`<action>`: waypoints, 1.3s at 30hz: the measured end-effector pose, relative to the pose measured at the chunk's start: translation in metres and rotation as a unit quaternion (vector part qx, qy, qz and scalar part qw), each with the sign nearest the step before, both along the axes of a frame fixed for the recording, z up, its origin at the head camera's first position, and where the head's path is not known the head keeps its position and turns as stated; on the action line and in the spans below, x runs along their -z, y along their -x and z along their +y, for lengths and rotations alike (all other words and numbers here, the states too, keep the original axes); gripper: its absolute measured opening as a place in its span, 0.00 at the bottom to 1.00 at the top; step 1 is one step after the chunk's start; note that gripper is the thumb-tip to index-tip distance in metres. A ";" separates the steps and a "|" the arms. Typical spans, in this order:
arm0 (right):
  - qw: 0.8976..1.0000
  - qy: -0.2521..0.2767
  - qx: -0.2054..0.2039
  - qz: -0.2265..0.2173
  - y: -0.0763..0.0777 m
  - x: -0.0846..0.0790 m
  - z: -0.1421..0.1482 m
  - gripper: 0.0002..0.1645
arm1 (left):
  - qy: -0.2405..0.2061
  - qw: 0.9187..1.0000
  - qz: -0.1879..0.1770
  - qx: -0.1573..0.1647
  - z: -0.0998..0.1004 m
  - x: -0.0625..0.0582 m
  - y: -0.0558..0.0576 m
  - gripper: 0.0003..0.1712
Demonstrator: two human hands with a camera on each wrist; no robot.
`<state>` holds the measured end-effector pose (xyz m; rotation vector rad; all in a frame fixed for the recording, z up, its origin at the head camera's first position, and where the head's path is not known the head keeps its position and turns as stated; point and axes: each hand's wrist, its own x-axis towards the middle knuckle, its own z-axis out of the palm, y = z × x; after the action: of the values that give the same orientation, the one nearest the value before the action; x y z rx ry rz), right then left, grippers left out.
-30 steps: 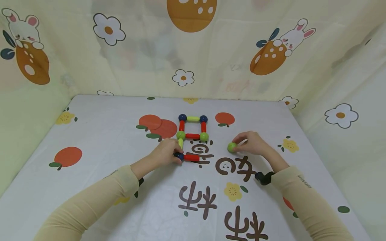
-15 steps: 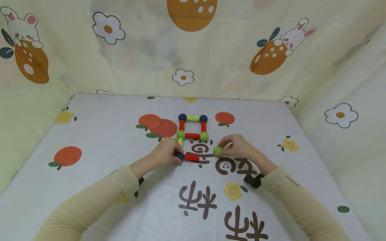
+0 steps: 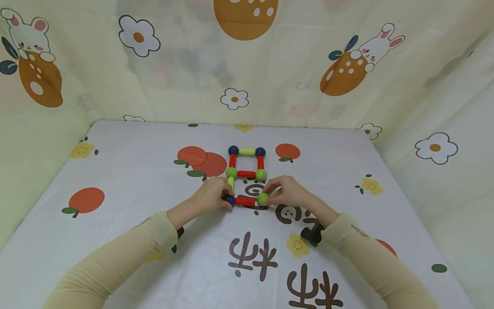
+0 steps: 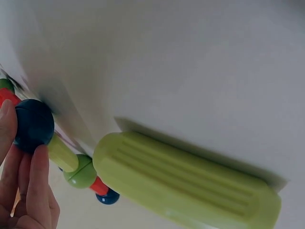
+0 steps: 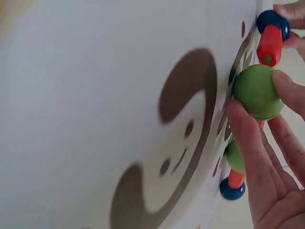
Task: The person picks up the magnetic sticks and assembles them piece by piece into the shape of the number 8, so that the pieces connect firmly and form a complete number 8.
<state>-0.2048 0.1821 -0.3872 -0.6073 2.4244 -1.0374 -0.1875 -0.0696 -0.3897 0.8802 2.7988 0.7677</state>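
My left hand [image 3: 213, 194] pinches a dark blue ball [image 4: 34, 125] at the near left corner of a magnetic ball-and-rod frame. From that ball a red rod [image 3: 245, 201] points right, and a yellow-green rod [image 4: 62, 151] runs back to a green ball [image 3: 231, 173]. With thumb and fingertips my right hand [image 3: 290, 192] grips another green ball [image 5: 258, 91], right at the red rod's free end. Farther back lies a square of red and yellow-green rods, with two dark blue balls [image 3: 260, 152] at its far corners and green balls at its near ones.
A loose-looking yellow-green rod [image 4: 186, 179] lies on the table close below the left wrist camera. The white tablecloth [image 3: 154, 141] carries printed fruit, flowers and brown characters. A patterned curtain [image 3: 185, 81] hangs behind the table's back edge.
My right hand has carried the green ball leftward across the table to the end of the red rod. The left hand has kept its pinch on the blue ball without moving.
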 end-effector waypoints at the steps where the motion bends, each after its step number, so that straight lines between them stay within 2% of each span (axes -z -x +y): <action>1: 1.000 0.001 -0.002 -0.006 0.000 0.000 -0.002 0.16 | 0.000 1.000 0.000 0.000 0.000 0.000 0.000 0.16; 7: 1.000 0.001 0.002 -0.019 -0.003 0.000 -0.006 0.16 | -0.001 1.000 -0.005 -0.004 0.002 -0.001 0.000 0.16; 17: 1.000 0.008 0.019 -0.012 -0.009 0.003 -0.005 0.16 | 0.005 1.000 -0.002 -0.003 0.003 0.000 0.000 0.16; 25: 0.999 0.011 0.034 -0.006 -0.013 0.002 -0.007 0.16 | -0.016 1.000 0.002 0.015 0.001 -0.001 0.001 0.16; 29: 0.999 0.010 0.035 -0.002 -0.014 0.002 -0.008 0.16 | -0.012 1.000 -0.027 0.010 0.000 -0.005 0.001 0.17; 34: 0.999 0.011 0.035 0.001 -0.014 0.003 -0.007 0.16 | -0.002 0.995 -0.102 -0.005 -0.002 -0.007 0.004 0.18; 39: 0.999 0.011 0.036 -0.003 -0.013 0.004 -0.007 0.16 | -0.009 0.992 -0.126 0.018 -0.009 -0.010 0.005 0.17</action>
<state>-0.1915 0.1755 -0.3913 -0.5262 2.4481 -1.0954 -0.1927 -0.0787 -0.3795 0.7737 2.5536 0.8368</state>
